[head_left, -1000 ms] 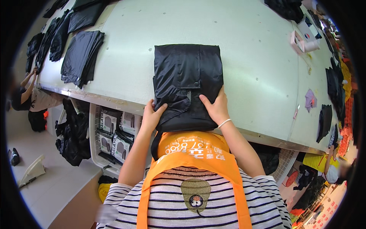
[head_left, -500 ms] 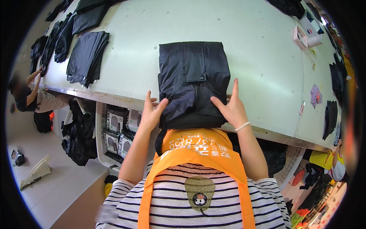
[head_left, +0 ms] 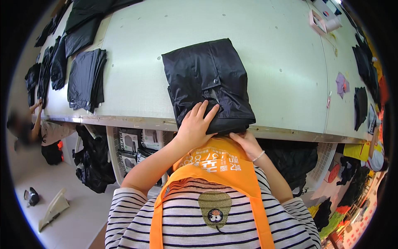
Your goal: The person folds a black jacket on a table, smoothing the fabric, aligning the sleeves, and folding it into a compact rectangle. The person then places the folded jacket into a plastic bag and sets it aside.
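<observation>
In front of me a folded black garment [head_left: 203,66] of smooth, slightly shiny cloth lies at the table's near edge, turned a little askew. It has a flap with a round snap and a small patch of mesh below it. My left hand [head_left: 197,126] lies on its near part, palm down, fingers stretched out and spread. At the near right corner my right hand [head_left: 247,145] grips the garment's edge, thumb toward me, the other fingers partly hidden by the cloth.
Stacked folded black garments [head_left: 87,79] lie at the table's left. A pink box [head_left: 318,21] and a purple cloth scrap [head_left: 342,85] are on the right. Below the table's edge [head_left: 137,121] stands a white crate [head_left: 114,153] of packaged goods. Another person [head_left: 29,128] works at far left.
My left hand has moved from beside the garment onto its near part. The right hand has come down to the near edge. The garment has turned slightly counterclockwise.
</observation>
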Tool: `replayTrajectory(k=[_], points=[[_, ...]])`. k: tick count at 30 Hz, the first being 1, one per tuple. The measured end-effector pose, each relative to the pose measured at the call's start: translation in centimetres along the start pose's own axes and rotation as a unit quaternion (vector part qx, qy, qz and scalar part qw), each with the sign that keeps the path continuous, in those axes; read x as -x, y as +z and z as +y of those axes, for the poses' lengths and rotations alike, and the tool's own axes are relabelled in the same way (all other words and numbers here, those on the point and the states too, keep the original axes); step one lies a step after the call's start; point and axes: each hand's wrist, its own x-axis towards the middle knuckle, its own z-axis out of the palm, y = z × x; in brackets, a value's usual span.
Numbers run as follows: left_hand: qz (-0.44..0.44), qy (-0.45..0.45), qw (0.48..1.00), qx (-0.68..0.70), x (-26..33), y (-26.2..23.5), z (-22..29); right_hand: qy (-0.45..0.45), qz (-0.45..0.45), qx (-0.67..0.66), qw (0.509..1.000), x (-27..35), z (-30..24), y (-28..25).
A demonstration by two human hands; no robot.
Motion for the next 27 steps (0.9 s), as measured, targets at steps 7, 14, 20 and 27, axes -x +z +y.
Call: replayTrajectory(k=[7,14,20,27], points=[[-0.044,-0.154,0.928,0.336,-6.1,-7.3,-0.1,-0.045,0.242,-0.098,0.964,-5.4,-3.4,-1.5],[0.229,-0.369,0.676,0.595,-1.1,-24.1,-11.0,-0.180,0.376,0.186,0.890,-11.5,-11.3,-11.0],[0.283,-0.382,0.877,-0.069,8.6,-18.1,-28.8,-0.240,0.411,0.292,0.829,-12.9,-11.7,-9.3],[0.181,-0.071,0.979,0.065,-5.0,-6.6,-14.1,-0.106,0.258,0.271,0.921,-9.7,-14.9,-8.3]])
